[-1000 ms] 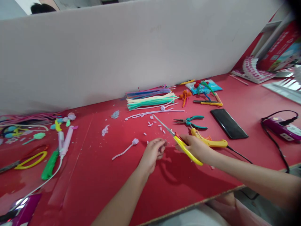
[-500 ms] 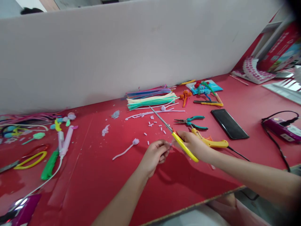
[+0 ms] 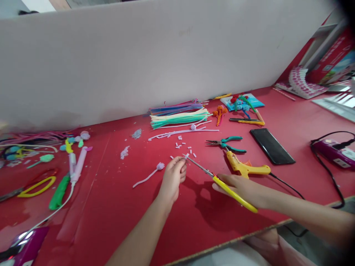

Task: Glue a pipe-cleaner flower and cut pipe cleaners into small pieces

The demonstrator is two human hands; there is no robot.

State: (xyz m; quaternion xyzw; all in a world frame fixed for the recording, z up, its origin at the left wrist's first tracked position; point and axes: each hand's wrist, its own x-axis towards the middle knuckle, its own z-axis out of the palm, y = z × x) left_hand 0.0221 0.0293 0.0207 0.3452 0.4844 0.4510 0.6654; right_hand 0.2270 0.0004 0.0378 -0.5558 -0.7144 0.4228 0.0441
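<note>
My left hand (image 3: 172,181) pinches a short lilac pipe cleaner piece (image 3: 186,156) between thumb and fingertips. In my right hand (image 3: 245,189) are yellow-handled scissors (image 3: 203,170), their blade tips reaching the lilac piece. Whether the blades touch it I cannot tell. Just beyond the hands lie several cut lilac bits (image 3: 190,151). Left of my left hand rests a lilac pipe cleaner flower (image 3: 159,166) on a curved stem. A yellow glue gun (image 3: 244,164) lies behind my right hand, close to teal-handled pliers (image 3: 231,144).
Bundled pipe cleaners (image 3: 180,118) lie along the white partition (image 3: 166,55). A black phone (image 3: 272,146) and a purple power strip (image 3: 335,152) are at right. On the left are other scissors (image 3: 37,186), a pink glue gun-like tool (image 3: 79,164) with a cord, and small craft flowers.
My left hand has moved slightly left and up. My right hand and the scissors have shifted right and down, and the blade tips now meet at the left fingertips.
</note>
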